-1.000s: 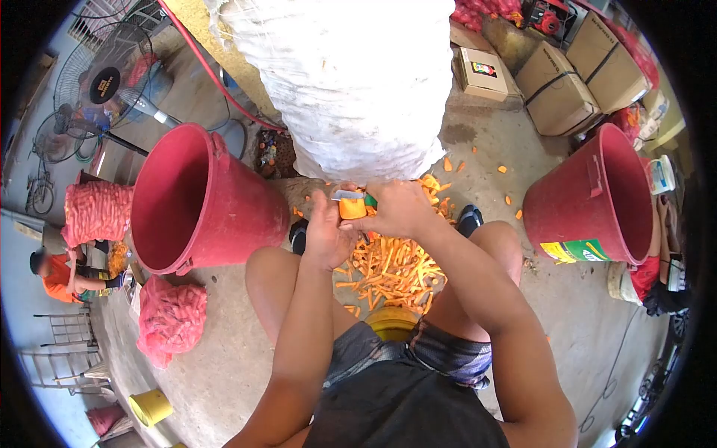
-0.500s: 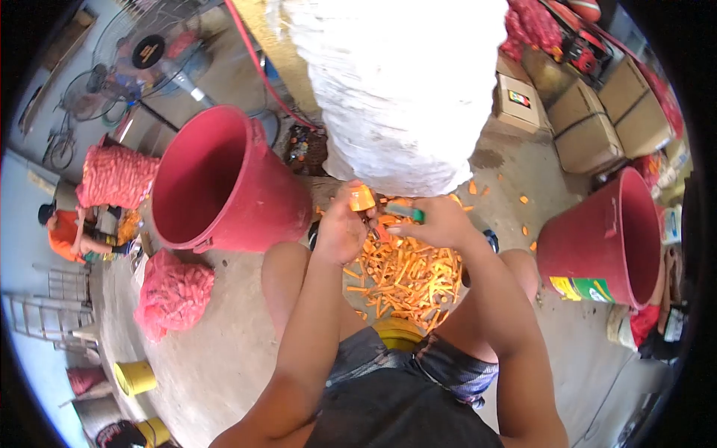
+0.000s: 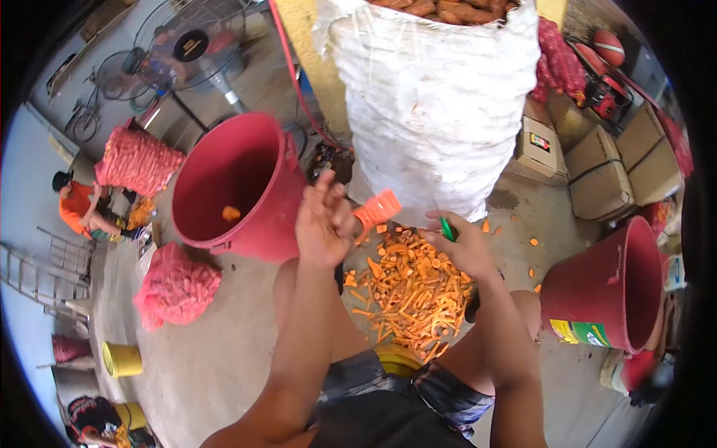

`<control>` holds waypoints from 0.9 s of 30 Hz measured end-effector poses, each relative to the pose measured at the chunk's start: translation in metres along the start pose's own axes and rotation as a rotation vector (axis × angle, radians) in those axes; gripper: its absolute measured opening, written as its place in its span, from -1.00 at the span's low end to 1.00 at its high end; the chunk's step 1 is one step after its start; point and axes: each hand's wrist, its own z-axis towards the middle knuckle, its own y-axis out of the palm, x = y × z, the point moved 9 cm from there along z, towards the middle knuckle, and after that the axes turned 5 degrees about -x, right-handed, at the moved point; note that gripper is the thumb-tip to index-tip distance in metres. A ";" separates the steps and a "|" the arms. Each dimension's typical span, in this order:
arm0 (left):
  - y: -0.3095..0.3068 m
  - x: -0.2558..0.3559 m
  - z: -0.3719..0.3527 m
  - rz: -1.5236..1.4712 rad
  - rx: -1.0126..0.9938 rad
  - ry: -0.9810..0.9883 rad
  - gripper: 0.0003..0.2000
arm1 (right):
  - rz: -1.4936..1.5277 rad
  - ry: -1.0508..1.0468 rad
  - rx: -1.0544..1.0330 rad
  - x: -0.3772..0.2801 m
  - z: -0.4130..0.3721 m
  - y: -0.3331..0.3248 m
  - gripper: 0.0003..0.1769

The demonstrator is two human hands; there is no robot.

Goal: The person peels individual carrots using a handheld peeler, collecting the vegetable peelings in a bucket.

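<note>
My left hand (image 3: 326, 222) is raised beside the near red tub, its fingers loosely spread. From its right side a ridged orange-red piece (image 3: 379, 210) projects; I cannot tell whether the hand grips it. A green-handled knife (image 3: 447, 228) sits in my closed right hand (image 3: 464, 248), its thin blade pointing up toward the white sack. Between my legs lies a heap of orange root-vegetable trimmings (image 3: 411, 287), with strips and round ends. An orange chunk (image 3: 231, 213) shows within the mouth of the red tub (image 3: 280, 201).
Ahead stands a tall white sack (image 3: 437, 104) filled with brownish-orange roots (image 3: 448, 10). Another red tub (image 3: 597, 291) is at right, near cardboard boxes (image 3: 597, 172). Red mesh bags (image 3: 175, 287) and a fan (image 3: 190, 46) are on the left. Farther left sits a person in orange (image 3: 75, 205).
The orange chunk has left my left hand and now appears in the tub's mouth. My left hand has moved leftward and spread its fingers; my right hand is apart from it. The view has tilted up.
</note>
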 end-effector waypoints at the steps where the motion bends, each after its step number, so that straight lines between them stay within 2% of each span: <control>1: 0.006 -0.022 0.000 0.062 -0.047 -0.070 -0.54 | -0.006 -0.002 0.028 -0.007 0.001 0.000 -0.41; 3: 0.019 -0.058 0.006 0.098 -0.104 -0.188 -0.54 | 0.299 0.100 0.030 -0.008 -0.001 0.001 -0.29; 5: 0.035 -0.080 0.017 0.141 -0.170 -0.275 -0.53 | 0.257 0.096 0.080 0.002 0.003 -0.016 -0.25; 7: 0.053 -0.091 0.029 0.191 -0.221 -0.352 -0.52 | 0.255 0.132 0.104 0.004 0.003 -0.032 -0.31; 9: 0.077 -0.103 0.039 0.262 -0.365 -0.458 -0.48 | 0.220 0.141 0.146 0.003 0.003 -0.045 -0.36; 11: 0.098 -0.108 0.051 0.186 -0.429 -0.499 -0.47 | 0.263 0.164 0.132 0.011 0.005 -0.050 -0.39; 13: 0.119 -0.118 0.058 0.355 -0.468 -0.635 -0.47 | 0.282 0.124 0.088 0.009 0.007 -0.054 -0.45; 14: 0.131 -0.113 0.068 0.581 -0.521 -0.643 -0.53 | 0.353 0.146 0.124 0.011 0.005 -0.062 -0.47; 15: 0.139 -0.105 0.090 0.920 -0.584 -0.528 -0.60 | 0.424 0.168 0.160 0.014 0.003 -0.070 -0.48; 16: 0.175 -0.081 0.108 1.351 -0.677 -0.299 -0.70 | 0.354 0.179 0.226 0.021 0.004 -0.083 -0.52; 17: 0.208 -0.054 0.131 1.546 -0.604 -0.009 -0.75 | 0.352 0.177 0.230 0.020 0.003 -0.088 -0.52; 18: 0.221 -0.034 0.166 1.371 -0.471 0.036 -0.76 | 0.212 0.177 0.257 0.014 0.000 -0.097 -0.53; 20: 0.283 0.002 0.215 1.495 -0.476 0.366 -0.77 | -0.168 0.131 0.281 0.019 0.002 -0.107 -0.58; 21: 0.303 0.005 0.241 1.421 -0.496 0.469 -0.75 | -0.165 0.128 0.284 0.021 0.001 -0.107 -0.58; 22: 0.317 0.000 0.260 1.525 -0.444 0.428 -0.68 | -0.381 0.076 0.231 0.015 0.004 -0.100 -0.59; 23: 0.328 -0.008 0.280 1.683 -0.432 0.474 -0.64 | -0.594 0.019 0.177 0.009 0.010 -0.090 -0.60; 24: 0.337 -0.016 0.301 1.841 -0.413 0.524 -0.59 | -0.619 0.049 0.121 0.008 0.014 -0.083 -0.64; 25: 0.344 -0.024 0.319 1.849 -0.411 0.530 -0.59 | -0.616 0.040 0.121 0.010 0.020 -0.079 -0.64; 27: 0.350 -0.056 0.349 2.173 -0.418 0.546 -0.53 | -0.555 0.010 0.056 0.016 0.027 -0.069 -0.65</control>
